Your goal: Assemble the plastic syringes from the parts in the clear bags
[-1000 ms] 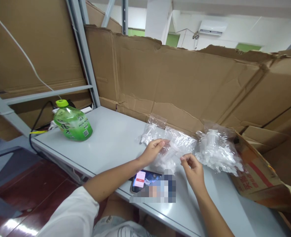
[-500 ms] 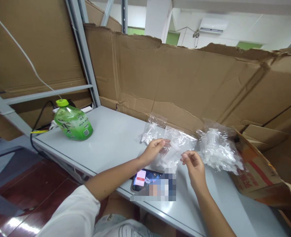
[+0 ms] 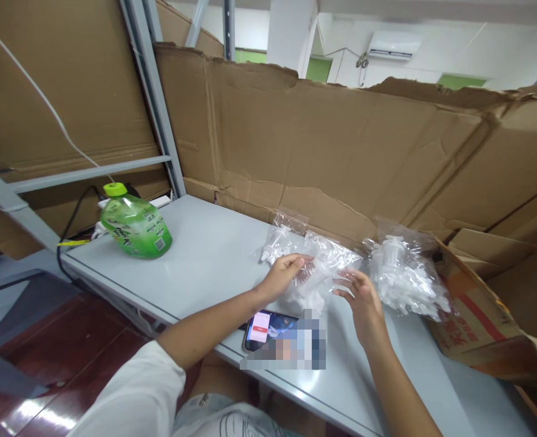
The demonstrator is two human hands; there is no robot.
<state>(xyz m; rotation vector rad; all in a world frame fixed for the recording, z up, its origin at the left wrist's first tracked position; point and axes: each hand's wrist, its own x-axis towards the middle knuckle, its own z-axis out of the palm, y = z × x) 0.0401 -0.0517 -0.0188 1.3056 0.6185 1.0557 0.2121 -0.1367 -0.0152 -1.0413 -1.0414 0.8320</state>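
A clear plastic bag (image 3: 318, 267) of white plastic parts lies on the grey table, between my two hands. My left hand (image 3: 281, 276) pinches the bag's left side between thumb and fingers. On the right side, my right hand (image 3: 359, 297) has its fingers spread apart beside the bag; whether the fingertips touch the film is hard to make out. A smaller bag of white parts (image 3: 278, 243) is behind my left hand. To the right of my right hand sits a fuller bag of white parts (image 3: 405, 273).
A phone (image 3: 268, 334), partly blurred out, lies at the table's (image 3: 205, 261) front edge. A green bottle (image 3: 134, 224) stands at the left end. Cardboard sheets (image 3: 287, 133) wall off the back, and an open cardboard box (image 3: 478, 321) is at the right.
My right hand's fingers have opened out from a pinch, and the hand has shifted slightly. My left hand stays in place on the bag.
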